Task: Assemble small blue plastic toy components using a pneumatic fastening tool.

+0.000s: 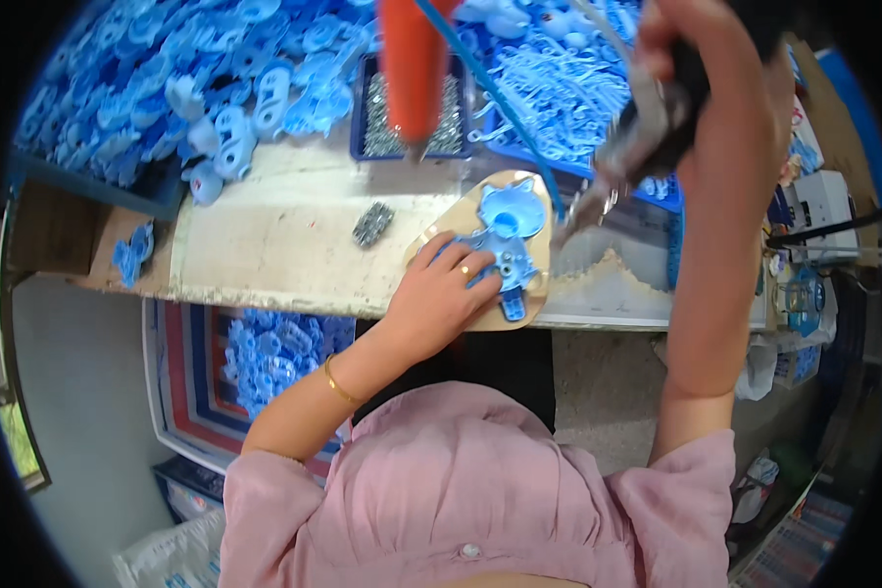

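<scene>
A blue animal-shaped plastic part (510, 257) with a round upper section lies on a tan rounded board (534, 304) at the table's front edge. My left hand (451, 284) rests over the part's left side, fingers curved onto it and holding it against the board; the thumb is hidden. Raised at the upper right, my right hand (720, 59) is wrapped around a black and silver power tool (657, 127), blurred by motion. Its narrow nose points down and left, close to the board's right edge. An orange pointed tool (410, 73) hangs above the table, left of the board.
Blue plastic shells (147, 88) are heaped at the far left. A dark tray of screws (372, 118) and a bin of thin blue pieces (559, 93) stand behind the board. A small screw pile (373, 224) lies to its left. Below is a striped container (181, 377) with blue parts.
</scene>
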`<state>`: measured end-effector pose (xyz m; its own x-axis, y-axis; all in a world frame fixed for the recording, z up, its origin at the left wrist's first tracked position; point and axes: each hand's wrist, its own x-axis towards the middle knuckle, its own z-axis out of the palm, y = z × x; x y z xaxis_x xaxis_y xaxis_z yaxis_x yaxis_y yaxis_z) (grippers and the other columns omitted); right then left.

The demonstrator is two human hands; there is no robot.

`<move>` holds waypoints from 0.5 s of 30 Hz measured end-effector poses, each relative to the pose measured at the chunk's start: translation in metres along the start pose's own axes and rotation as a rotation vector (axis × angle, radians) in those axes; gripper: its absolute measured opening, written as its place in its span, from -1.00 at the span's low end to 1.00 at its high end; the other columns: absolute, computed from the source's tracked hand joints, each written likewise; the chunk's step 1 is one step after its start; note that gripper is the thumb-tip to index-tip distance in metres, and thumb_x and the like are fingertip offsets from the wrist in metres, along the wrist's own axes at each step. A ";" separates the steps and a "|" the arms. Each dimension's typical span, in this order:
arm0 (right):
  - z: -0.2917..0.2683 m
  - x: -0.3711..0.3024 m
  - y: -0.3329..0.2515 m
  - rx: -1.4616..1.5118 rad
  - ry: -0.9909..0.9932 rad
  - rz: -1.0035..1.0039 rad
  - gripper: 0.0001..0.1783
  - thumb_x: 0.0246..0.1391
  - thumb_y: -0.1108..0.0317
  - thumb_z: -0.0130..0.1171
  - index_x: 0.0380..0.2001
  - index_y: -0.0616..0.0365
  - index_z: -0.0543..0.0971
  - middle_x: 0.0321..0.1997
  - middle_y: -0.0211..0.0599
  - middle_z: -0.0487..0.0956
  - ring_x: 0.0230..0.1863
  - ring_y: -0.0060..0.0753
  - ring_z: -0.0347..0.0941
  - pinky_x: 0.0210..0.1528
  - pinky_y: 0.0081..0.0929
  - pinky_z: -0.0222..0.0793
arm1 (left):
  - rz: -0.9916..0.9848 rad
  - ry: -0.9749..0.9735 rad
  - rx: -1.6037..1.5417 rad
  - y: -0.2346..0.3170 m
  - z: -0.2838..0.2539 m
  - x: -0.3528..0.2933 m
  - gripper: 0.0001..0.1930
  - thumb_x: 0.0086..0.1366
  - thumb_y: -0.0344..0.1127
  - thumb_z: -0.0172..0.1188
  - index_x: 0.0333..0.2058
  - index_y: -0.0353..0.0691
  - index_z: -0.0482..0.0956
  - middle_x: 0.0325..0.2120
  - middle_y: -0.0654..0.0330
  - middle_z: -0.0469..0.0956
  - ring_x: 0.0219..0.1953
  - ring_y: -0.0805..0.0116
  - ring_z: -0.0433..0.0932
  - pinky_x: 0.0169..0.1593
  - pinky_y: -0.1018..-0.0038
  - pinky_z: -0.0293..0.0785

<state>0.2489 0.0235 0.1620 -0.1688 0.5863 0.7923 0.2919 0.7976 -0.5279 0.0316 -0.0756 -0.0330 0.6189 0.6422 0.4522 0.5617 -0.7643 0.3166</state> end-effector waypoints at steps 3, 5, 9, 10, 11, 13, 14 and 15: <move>0.000 0.062 -0.024 0.137 -0.003 0.250 -0.45 0.17 -0.12 0.31 -0.14 0.21 0.54 -0.38 -0.40 0.56 -0.38 -0.61 0.53 -0.33 -0.62 0.41 | -0.016 -0.060 0.025 0.008 -0.012 0.007 -0.79 0.19 -0.25 0.33 -0.23 -0.09 0.55 -0.09 0.25 0.56 -0.03 0.19 0.51 0.29 0.14 0.28; -0.002 0.082 0.005 0.237 -0.215 0.227 -0.38 0.22 -0.23 0.23 -0.14 0.21 0.54 -0.31 -0.35 0.59 -0.25 -0.59 0.56 -0.13 -0.61 0.44 | -0.051 -0.054 -0.055 0.006 -0.033 0.002 -0.79 0.19 -0.26 0.34 -0.23 -0.12 0.56 -0.09 0.23 0.57 -0.06 0.17 0.53 0.24 0.16 0.33; -0.045 0.087 0.080 0.304 -0.260 0.382 -0.41 0.28 -0.05 0.23 0.08 0.28 0.47 -0.01 -0.18 0.56 -0.04 -0.45 0.55 -0.03 -0.49 0.46 | -0.191 -0.110 -0.428 0.009 -0.109 -0.007 -0.82 0.15 -0.32 0.37 -0.30 -0.20 0.61 -0.14 0.13 0.64 -0.16 0.05 0.59 -0.04 0.23 0.49; -0.056 0.072 0.122 0.146 -0.242 0.407 -0.50 0.24 0.02 0.24 -0.03 0.27 0.54 -0.14 -0.24 0.60 -0.15 -0.49 0.56 -0.12 -0.49 0.46 | -0.226 -0.166 -0.469 0.006 -0.133 -0.015 -0.83 0.13 -0.32 0.37 -0.33 -0.22 0.62 -0.17 0.11 0.65 -0.19 0.02 0.59 -0.11 0.24 0.50; -0.069 0.057 0.159 -0.014 -0.222 0.426 -0.58 0.20 0.08 0.25 -0.14 0.27 0.61 -0.28 -0.30 0.64 -0.27 -0.52 0.57 -0.22 -0.50 0.45 | -0.292 -0.258 -0.462 0.007 -0.164 -0.023 -0.82 0.13 -0.30 0.38 -0.34 -0.23 0.62 -0.20 0.09 0.66 -0.20 0.01 0.60 -0.11 0.25 0.50; -0.074 0.027 0.217 -0.245 -0.218 0.540 -0.71 0.20 0.26 0.26 -0.12 0.23 0.66 -0.34 -0.37 0.64 -0.35 -0.59 0.54 -0.26 -0.58 0.45 | -0.447 -0.466 -0.361 0.016 -0.220 -0.050 -0.74 0.08 -0.25 0.41 -0.30 -0.26 0.63 -0.25 0.06 0.68 -0.22 -0.01 0.60 -0.11 0.25 0.49; -0.091 0.008 0.240 -0.447 -0.283 0.615 -0.72 0.18 0.29 0.26 -0.13 0.24 0.66 -0.34 -0.33 0.66 -0.34 -0.55 0.57 -0.23 -0.54 0.48 | -0.481 -0.594 -0.318 0.003 -0.222 -0.061 -0.67 0.05 -0.22 0.44 -0.25 -0.28 0.63 -0.28 0.04 0.68 -0.23 -0.02 0.60 -0.10 0.24 0.49; -0.088 -0.004 0.263 -0.596 -0.273 0.561 -0.72 0.14 0.32 0.25 -0.12 0.22 0.67 -0.31 -0.27 0.70 -0.27 -0.43 0.63 -0.17 -0.44 0.52 | -0.489 -0.594 -0.306 0.015 -0.230 -0.065 -0.67 0.05 -0.22 0.44 -0.25 -0.28 0.63 -0.28 0.04 0.68 -0.23 -0.02 0.60 -0.10 0.24 0.49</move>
<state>0.4096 0.2183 0.0465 -0.0492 0.9459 0.3209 0.8325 0.2163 -0.5101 -0.1259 -0.1422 0.1345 0.5783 0.7645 -0.2847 0.7221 -0.3173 0.6147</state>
